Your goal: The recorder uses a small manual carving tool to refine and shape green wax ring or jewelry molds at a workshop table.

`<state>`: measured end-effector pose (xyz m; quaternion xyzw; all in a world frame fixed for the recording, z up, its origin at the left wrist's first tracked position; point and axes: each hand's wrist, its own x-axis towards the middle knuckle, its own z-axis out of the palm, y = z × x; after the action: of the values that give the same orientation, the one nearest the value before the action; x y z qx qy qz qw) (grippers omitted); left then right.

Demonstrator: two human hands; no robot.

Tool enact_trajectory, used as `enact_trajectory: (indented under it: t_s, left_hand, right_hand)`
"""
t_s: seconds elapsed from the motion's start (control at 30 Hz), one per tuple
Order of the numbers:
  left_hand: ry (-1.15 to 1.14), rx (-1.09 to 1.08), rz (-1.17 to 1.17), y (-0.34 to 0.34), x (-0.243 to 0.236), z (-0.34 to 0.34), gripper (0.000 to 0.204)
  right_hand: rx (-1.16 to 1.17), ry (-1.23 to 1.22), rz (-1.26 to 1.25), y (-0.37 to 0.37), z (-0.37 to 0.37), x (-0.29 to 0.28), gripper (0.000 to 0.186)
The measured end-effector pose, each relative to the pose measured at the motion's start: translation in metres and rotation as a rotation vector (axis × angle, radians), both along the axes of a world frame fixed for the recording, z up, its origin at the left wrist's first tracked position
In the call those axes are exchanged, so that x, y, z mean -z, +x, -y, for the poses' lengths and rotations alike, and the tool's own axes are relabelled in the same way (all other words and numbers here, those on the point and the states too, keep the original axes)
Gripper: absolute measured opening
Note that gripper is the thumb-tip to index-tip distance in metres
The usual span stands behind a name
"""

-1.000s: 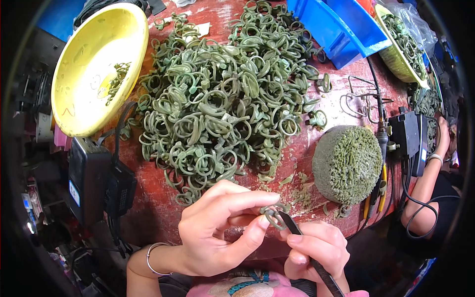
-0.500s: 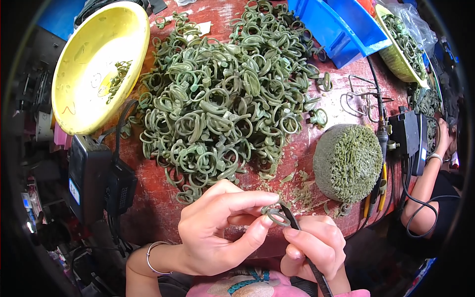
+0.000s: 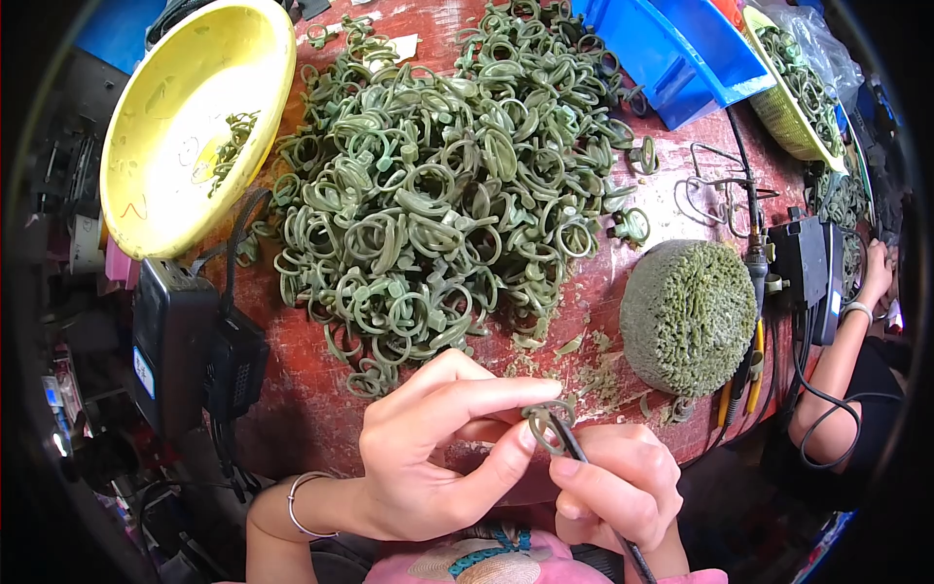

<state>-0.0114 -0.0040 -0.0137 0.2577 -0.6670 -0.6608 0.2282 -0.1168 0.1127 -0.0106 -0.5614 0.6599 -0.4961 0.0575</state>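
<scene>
Left hand (image 3: 438, 453): thumb and forefinger pinched on green ring (image 3: 538, 431). Right hand (image 3: 623, 487): fingers clamped round slim dark tool (image 3: 572, 445), tip at ring. Ring between hands, near edge of desk (image 3: 302, 419), nearer than ring pile (image 3: 428, 204). Looks light, stiff, probably brittle, maybe slick; pinch gently at thickest part, spare thin band.

We'd call this a workshop, w/ batch handwork on a scuffed red bench (image 3: 302, 370); we see a big heap of green rings (image 3: 418, 224) at 12 o'clock, a yellow basin (image 3: 146, 146) at 10, a blue bin (image 3: 710, 58) at approx. 1; green shavings (image 3: 598, 378) at 4; a corded pen-type tool (image 3: 756, 277) at 3; black elec. boxes (image 3: 175, 341) w/ cables at 9; also a co-worker's forearm (image 3: 835, 368) past 3, so we've >1 person here.
</scene>
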Motion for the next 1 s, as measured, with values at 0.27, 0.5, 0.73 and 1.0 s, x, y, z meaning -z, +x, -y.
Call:
enact_trajectory:
  t_s: [0.27, 0.5, 0.73, 1.0]
  left_hand:
    - [0.145, -0.019, -0.024, -0.002, -0.003, -0.005, 0.039]
    - [0.064, 0.11, -0.007, 0.001, -0.003, 0.0, 0.038]
    - [-0.017, -0.034, 0.021, 0.0, -0.002, -0.003, 0.032]
    - [-0.207, -0.034, 0.018, -0.002, -0.006, -0.001, 0.032]
  right_hand:
    - [0.113, -0.069, 0.068, 0.0, -0.002, 0.008, 0.021]
    - [0.167, -0.103, 0.084, 0.002, -0.002, 0.011, 0.024]
    - [0.18, -0.137, 0.133, 0.003, -0.002, 0.013, 0.025]
    - [0.223, -0.006, -0.007, 0.001, -0.003, 0.008, 0.027]
